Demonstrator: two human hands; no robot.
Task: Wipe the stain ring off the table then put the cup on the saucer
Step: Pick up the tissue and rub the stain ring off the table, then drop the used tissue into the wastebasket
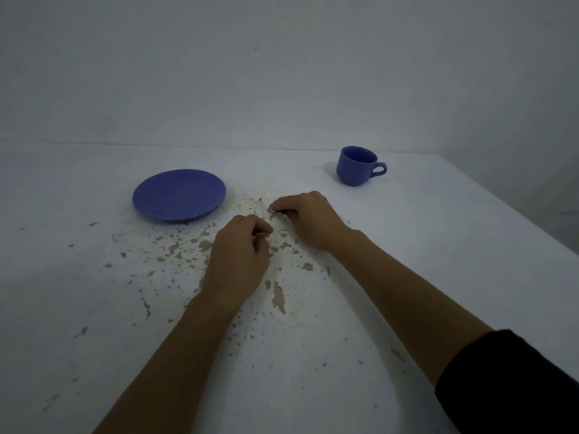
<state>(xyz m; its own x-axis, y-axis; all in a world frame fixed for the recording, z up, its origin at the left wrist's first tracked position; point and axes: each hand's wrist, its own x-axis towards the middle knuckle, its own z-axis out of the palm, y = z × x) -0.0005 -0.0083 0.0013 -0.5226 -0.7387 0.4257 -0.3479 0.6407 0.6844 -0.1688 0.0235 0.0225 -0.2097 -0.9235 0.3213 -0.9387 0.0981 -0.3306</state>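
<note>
A blue saucer (pixel 179 195) lies flat on the white table (pixel 438 245), left of centre. An upright blue cup (pixel 357 166) stands at the back right with its handle pointing right, apart from both hands. A faint tan speckled stain (pixel 250 200) marks the table between the saucer and my right hand. My left hand (pixel 239 255) rests knuckles-up on the table, fingers curled in, with nothing visible in it. Just beyond it my right hand (pixel 305 219) also rests with its fingers curled, fingertips pressed to the surface at the stain's edge. No cloth is visible.
The tabletop is worn, with many chipped patches of paint (pixel 277 297) spread around and in front of my hands. A plain white wall (pixel 282 73) rises behind the table's far edge. The table's right edge (pixel 517 211) runs diagonally toward me.
</note>
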